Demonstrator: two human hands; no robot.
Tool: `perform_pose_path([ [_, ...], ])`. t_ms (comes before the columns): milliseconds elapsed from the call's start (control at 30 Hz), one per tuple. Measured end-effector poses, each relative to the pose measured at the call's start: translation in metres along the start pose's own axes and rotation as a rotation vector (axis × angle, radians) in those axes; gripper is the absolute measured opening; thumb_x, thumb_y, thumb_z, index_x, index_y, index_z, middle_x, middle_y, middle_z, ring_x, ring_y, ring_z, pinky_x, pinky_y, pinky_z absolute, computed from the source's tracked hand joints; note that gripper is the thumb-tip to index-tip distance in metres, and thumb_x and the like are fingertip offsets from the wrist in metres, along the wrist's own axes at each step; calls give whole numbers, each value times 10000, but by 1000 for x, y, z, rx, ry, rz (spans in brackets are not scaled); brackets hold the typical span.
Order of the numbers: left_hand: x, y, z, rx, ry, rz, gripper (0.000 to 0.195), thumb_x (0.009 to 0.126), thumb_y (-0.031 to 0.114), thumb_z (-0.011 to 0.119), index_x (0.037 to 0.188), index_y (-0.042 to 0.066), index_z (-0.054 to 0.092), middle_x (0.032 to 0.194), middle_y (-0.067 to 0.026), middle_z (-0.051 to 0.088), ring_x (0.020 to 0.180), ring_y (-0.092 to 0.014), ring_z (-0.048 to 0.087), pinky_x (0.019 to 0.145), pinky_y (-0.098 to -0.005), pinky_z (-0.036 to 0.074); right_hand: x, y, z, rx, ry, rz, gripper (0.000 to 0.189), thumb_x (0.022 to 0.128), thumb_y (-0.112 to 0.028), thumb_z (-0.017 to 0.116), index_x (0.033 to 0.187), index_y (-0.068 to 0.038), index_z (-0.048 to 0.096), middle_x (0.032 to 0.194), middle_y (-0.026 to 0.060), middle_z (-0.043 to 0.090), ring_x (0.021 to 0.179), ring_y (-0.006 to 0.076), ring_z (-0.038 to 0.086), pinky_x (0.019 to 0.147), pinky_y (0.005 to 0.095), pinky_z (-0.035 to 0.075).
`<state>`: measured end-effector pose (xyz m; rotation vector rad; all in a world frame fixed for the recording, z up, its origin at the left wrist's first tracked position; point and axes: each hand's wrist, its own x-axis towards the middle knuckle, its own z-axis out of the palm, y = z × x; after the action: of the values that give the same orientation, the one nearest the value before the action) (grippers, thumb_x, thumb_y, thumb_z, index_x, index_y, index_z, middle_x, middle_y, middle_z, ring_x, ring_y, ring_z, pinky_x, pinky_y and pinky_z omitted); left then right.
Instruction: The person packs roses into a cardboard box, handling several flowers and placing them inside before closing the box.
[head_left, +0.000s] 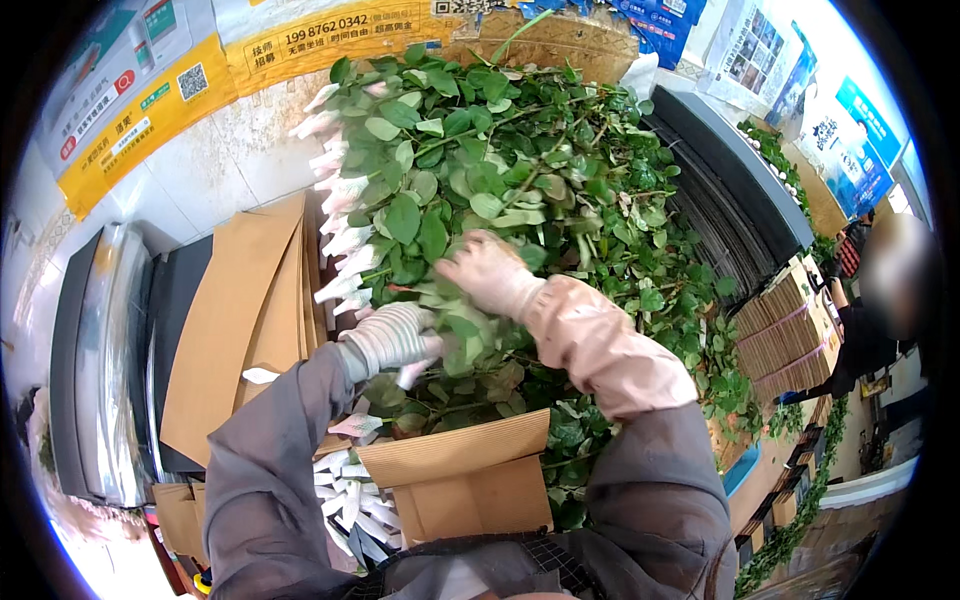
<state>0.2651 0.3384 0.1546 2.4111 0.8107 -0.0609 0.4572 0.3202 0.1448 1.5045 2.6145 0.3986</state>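
A thick heap of cut leafy stems (480, 150), probably roses, lies before me, their heads in white netted sleeves (341, 247) lined up on the left. My left hand (394, 339), in a striped knit glove, closes around a leafy stem whose sleeved head (411, 373) pokes out below the fingers. My right hand (487, 274), in a pale glove under a pink sleeve cover (600, 341), curls over the leaves to the upper right. Motion blurs these leaves (469, 334), so whether the right fingers grip any is unclear.
A sheet of corrugated cardboard (472, 487) stands close to my body beside several loose white sleeves (352, 495). Brown cardboard sheets (232, 300) lean at left. Dark stacked panels (720, 195) and bundled cardboard (787, 330) stand at right, near another person (862, 337).
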Motion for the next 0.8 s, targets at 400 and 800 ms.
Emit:
perform_pose_path([
  [400,87,-52,-87,532,497,-442,667,774,466,559,1288,90,361,1238,-152,482,1191,-291,407,1046,-505,151,-198,-15,-119,-250,830,160,328,460,-115,659,788,-104,647,657,-16,495,702,171,526,774,350,470],
  [800,-49,11,14,-639,54,96,219,787,116,512,958,16,606,826,-128,614,737,-236,595,640,-287,488,-75,-26,-35,91,557,-19,740,569,-178,709,1233,-65,403,1153,147,460,1111,307,431,951,441,356],
])
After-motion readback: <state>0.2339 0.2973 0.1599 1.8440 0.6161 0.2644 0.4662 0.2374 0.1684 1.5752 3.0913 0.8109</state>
